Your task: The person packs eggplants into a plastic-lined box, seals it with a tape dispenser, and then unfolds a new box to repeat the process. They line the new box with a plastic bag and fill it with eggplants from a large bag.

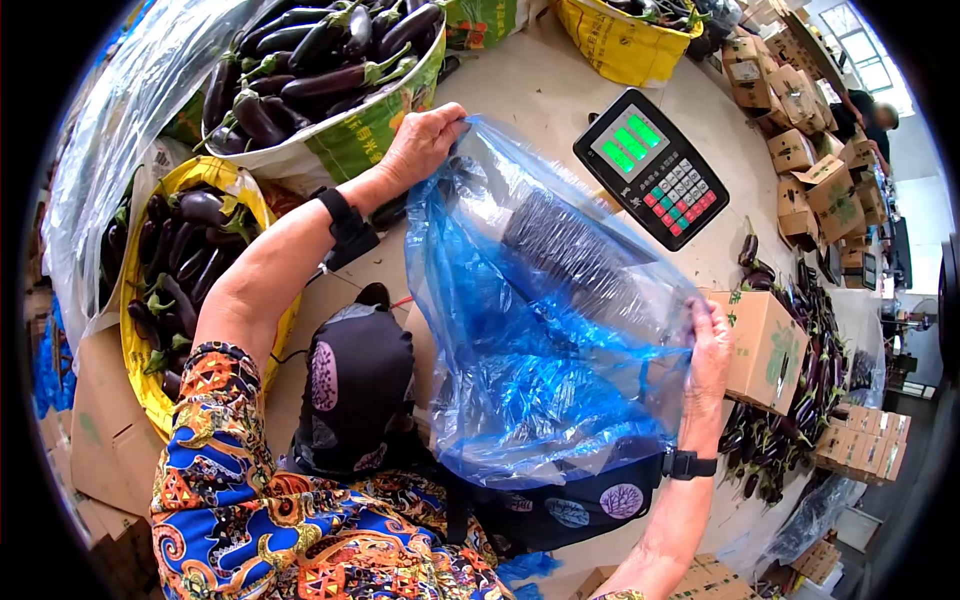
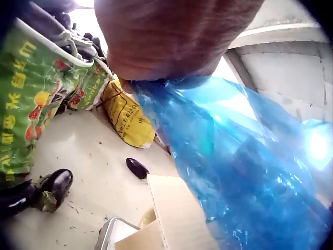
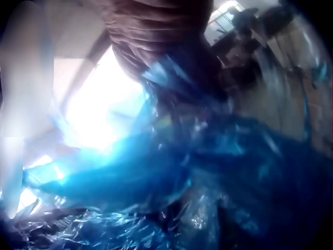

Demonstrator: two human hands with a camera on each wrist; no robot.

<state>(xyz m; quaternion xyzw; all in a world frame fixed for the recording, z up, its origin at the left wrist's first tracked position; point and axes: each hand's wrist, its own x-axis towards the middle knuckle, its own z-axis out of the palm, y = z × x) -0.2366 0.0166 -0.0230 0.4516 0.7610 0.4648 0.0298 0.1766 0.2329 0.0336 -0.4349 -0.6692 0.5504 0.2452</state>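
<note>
The head view looks forward and down from above the left hand [image 1: 428,145] and right hand [image 1: 710,348], widest of all. Each wrist view looks from close by its own hand. All three share the blue bag [image 1: 540,330]; head and left wrist share the floor [image 1: 515,80].

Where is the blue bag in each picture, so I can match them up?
Head: the blue bag fills the centre, spread between the left hand and right hand.
Left wrist: from just below the hand at top centre, down to the lower right.
Right wrist: blurred, across the lower half, rising to the hand at top.
Landmark: the left hand links head and left wrist; the right hand, head and right wrist.
</note>
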